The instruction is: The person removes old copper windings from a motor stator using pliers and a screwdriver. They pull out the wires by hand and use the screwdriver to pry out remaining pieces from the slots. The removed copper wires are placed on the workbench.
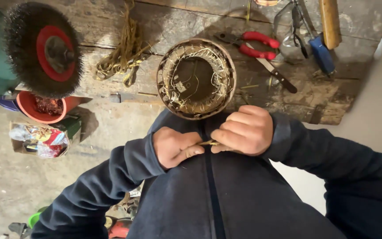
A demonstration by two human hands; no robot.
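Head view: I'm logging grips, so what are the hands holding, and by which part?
Both hands pinch one short yellowish strand between them: left hand on its left end, right hand on its right end.

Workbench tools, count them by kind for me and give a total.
Pliers with red handles: 1
Knife: 1
Wire brush wheel: 1
Tool with blue handle: 1
Tool with wooden handle: 1
Total: 5

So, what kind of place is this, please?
Probably a repair workshop: a worn wooden bench holds a motor stator with copper windings, red pliers and a wire brush wheel.
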